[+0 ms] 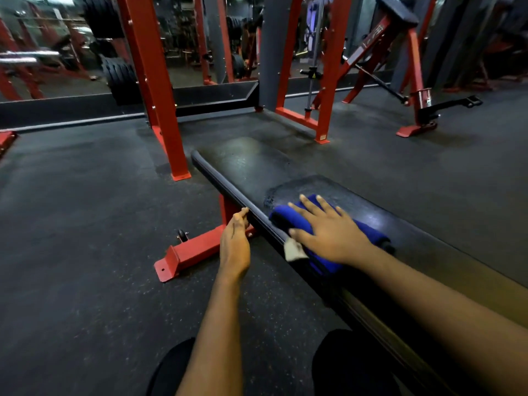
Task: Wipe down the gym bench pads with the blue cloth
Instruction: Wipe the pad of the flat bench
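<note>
The wiping looks partly done: the right hand (328, 232) lies flat on the blue cloth (288, 217), fingers straight and spread, pressing it onto the top of the bench pad (245, 167) close to the pad's long left edge. Just beyond the blue cloth there is a darker, mottled damp patch (314, 187) with a curved outline. I take it as the stretch already wiped. Farther beyond the blue cloth, the far end of the pad looks duller and is probably not yet covered, though the low light and glare make that hard to judge. Left of the blue cloth, the left hand (234, 247) is not gripping anything; its fingers are straight and held together, their tips touching the pad's side edge. A pale label (294, 250) sticks out from the cloth's near corner. Nearer than the blue cloth, the right forearm hides much of the pad, which also runs out of view, so I cannot tell whether that part is wiped. The pad's right side face, its underside and any other pads are not visible. Below and left of the blue cloth, only the red foot (194, 250) of the frame shows.
</note>
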### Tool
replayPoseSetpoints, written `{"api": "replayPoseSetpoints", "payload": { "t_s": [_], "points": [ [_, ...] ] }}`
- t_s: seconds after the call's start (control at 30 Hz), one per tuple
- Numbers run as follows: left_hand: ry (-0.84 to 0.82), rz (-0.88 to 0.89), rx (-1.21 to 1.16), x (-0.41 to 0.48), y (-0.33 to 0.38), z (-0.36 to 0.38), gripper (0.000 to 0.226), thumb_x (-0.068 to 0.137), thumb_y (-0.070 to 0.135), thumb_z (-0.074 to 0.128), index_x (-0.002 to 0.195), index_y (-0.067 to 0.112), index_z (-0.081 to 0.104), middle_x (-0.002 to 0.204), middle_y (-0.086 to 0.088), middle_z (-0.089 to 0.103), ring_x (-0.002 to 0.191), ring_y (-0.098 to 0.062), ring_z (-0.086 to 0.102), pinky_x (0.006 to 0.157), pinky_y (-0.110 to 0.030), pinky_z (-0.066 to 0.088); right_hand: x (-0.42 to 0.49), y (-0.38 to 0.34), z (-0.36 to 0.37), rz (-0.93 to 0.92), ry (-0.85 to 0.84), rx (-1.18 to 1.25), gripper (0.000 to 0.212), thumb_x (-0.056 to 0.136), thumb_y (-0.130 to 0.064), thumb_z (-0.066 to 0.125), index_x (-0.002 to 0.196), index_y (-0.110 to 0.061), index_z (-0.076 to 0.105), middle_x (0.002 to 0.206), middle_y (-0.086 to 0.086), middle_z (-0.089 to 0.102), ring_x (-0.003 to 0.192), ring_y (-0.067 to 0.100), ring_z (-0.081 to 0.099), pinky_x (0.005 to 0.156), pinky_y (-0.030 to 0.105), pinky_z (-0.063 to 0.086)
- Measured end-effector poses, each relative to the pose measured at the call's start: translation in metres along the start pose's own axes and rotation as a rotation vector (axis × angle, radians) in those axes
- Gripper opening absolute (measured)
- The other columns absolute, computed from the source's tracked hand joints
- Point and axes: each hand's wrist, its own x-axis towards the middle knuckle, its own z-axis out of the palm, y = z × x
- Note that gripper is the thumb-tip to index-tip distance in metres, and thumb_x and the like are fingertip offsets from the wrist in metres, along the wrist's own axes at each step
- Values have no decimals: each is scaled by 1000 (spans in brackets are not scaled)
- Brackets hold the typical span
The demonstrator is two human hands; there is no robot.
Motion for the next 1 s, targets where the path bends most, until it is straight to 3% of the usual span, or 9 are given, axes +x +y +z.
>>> {"api": "replayPoseSetpoints", "payload": {
  "t_s": [0.07, 0.2, 0.27, 0.37, 0.5, 0.6, 0.7, 0.83, 1.0],
  "points": [
    [-28, -13, -39, 4, 0, -7, 48, 108, 33, 24, 140, 10, 51, 140, -11, 55, 127, -17, 53, 111, -39, 40, 51, -14, 3, 15, -5, 13, 67, 97, -66, 29, 156, -42, 10, 166, -8, 1, 153, 23, -2, 121, 52, 9],
    [-6, -21, -124, 2, -4, -9, 47, 109, 27, 25, 146, 3, 40, 147, -12, 47, 128, -15, 50, 111, -32, 37, 108, -32, -1, 38, -47, 64, 67, 97, -64, 32, 156, -39, 14, 166, -6, 5, 153, 25, 0, 119, 55, 9],
    [8, -33, -125, 2, -3, -8, 47, 109, 26, 24, 147, 2, 38, 148, -11, 45, 129, -16, 49, 110, -30, 38, 95, -30, -2, 23, -42, 72, 66, 98, -62, 33, 156, -38, 14, 166, -6, 4, 153, 23, 0, 120, 54, 7],
    [53, -40, -85, 8, -1, -4, 46, 109, 26, 24, 145, 4, 41, 145, -9, 47, 129, -16, 48, 94, -16, 43, 32, -20, -1, -22, -12, 78, 65, 98, -60, 35, 156, -40, 13, 166, -8, 3, 153, 19, 0, 122, 50, 6],
    [149, -15, 89, 1, 12, 10, 46, 107, 35, 28, 137, 13, 56, 138, -9, 57, 129, -23, 52, 108, -34, 39, -75, -2, -3, 5, 9, 37, 79, 82, -76, 14, 154, -47, 7, 165, -15, -1, 153, 12, -3, 123, 47, 8],
    [127, -57, 151, -9, 14, 18, 59, 102, 53, 26, 144, 19, 48, 145, -6, 52, 134, -27, 46, 114, -40, 33, -117, 5, -3, 53, -9, 28, 83, 74, -77, 5, 153, -51, 2, 163, -20, -6, 152, 9, -7, 124, 44, 5],
    [66, -82, 150, -3, -4, 17, 79, 84, 76, 20, 149, 34, 37, 151, 5, 44, 136, -26, 45, 113, -51, 35, -100, 1, 1, 98, 24, 18, 80, 78, -76, 8, 153, -50, 4, 164, -17, -2, 153, 13, -4, 123, 45, 7],
    [39, -56, 156, -6, 2, 20, 66, 95, 58, 24, 152, 25, 32, 158, 6, 32, 143, -20, 34, 116, -47, 32, -41, 3, -4, 154, -6, 70, 64, 97, -62, 31, 155, -44, 11, 166, -11, 1, 153, 18, -2, 122, 50, 7],
    [123, -57, 151, -13, 12, 34, 68, 97, 53, 25, 154, 15, 29, 159, -6, 31, 143, -27, 34, 117, -45, 31, -75, 8, -1, 133, 23, 50, 70, 92, -70, 21, 156, -43, 9, 166, -12, 2, 153, 15, -2, 123, 48, 6]
  ]
}}
